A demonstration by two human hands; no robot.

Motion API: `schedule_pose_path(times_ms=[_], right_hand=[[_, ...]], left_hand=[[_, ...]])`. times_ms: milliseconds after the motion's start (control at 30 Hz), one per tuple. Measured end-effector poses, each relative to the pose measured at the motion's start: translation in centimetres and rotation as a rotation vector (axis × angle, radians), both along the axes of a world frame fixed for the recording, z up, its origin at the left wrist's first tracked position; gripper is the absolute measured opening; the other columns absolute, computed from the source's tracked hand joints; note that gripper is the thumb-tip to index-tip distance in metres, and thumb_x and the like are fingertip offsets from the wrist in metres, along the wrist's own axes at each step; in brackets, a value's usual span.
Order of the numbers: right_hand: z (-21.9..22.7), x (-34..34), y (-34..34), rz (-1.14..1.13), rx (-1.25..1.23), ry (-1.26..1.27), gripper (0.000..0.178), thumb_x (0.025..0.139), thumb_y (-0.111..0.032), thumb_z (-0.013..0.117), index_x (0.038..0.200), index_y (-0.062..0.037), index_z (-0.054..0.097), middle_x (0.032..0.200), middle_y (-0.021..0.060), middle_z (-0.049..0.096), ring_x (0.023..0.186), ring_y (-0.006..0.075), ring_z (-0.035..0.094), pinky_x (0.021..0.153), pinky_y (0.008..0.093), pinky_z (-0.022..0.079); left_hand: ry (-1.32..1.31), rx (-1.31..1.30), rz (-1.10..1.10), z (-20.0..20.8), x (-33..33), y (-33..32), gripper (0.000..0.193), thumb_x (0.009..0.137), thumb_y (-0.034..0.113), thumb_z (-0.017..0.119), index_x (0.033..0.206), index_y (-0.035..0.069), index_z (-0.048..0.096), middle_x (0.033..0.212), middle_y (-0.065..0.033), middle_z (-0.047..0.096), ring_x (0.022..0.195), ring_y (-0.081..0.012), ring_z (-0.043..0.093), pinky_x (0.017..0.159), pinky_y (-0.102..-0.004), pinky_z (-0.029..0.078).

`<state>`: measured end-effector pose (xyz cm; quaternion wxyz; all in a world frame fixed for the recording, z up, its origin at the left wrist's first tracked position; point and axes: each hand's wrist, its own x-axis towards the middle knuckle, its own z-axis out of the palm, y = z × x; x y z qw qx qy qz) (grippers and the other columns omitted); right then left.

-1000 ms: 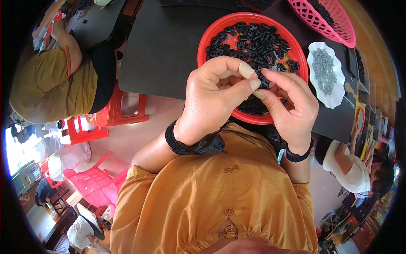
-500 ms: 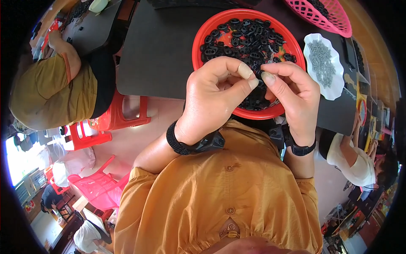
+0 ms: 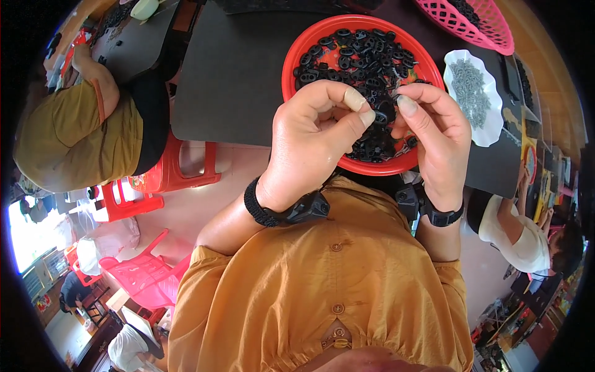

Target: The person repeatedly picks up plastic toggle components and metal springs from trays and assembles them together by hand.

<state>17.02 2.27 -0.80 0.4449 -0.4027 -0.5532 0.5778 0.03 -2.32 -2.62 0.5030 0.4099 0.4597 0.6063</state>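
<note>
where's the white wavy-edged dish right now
In the head view, the white dish sits on the dark table, right of the red basin, below the pink basket and near the right hand.

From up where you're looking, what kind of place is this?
Probably a small workshop: a red basin holds many black two-holed pieces, a white wavy-edged dish holds little grey parts, and another person is beside a dark table with more black bits.

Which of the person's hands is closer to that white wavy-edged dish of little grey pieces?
The right hand. It is just to the left of the white dish; the left hand is farther left, with the right hand between it and the dish.
</note>
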Motion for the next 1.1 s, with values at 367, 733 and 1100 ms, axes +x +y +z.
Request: schedule_pose_path(times_ms=[367,733,1100], right_hand=[[0.1,1.9,-0.6,-0.067,0.069,-0.114,0.021,0.092,-0.008,0.062,0.112,-0.0012,0.065,0.089,0.0014,0.063,0.068,0.0059,0.057,0.063,0.0199,0.049],[-1.4,5.2,-0.3,-0.125,0.005,0.057,0.017,0.092,-0.007,0.062,0.106,0.0024,0.063,0.080,0.0025,0.062,0.067,0.0084,0.058,0.063,0.0211,0.049],[-0.6,4.6,-0.4,0.022,-0.001,0.175,0.015,0.091,-0.003,0.062,0.105,0.0026,0.062,0.082,0.0032,0.063,0.067,0.0064,0.057,0.059,0.0192,0.049]], left_hand=[[0.472,-0.016,-0.242,1.2,-1.9,1.8,0.016,0.087,0.003,0.064,0.102,-0.001,0.066,0.086,-0.0044,0.068,0.070,-0.0086,0.060,0.059,-0.0222,0.050],[1.103,0.332,-0.211,3.1,-0.1,3.6,0.017,0.083,0.010,0.068,0.099,0.002,0.068,0.085,-0.0115,0.066,0.069,-0.0176,0.063,0.063,-0.0268,0.049],[0.480,0.013,-0.331,3.9,3.4,3.6,0.024,0.087,0.008,0.069,0.109,-0.001,0.064,0.090,-0.0058,0.068,0.067,-0.0061,0.058,0.055,-0.0190,0.047]])
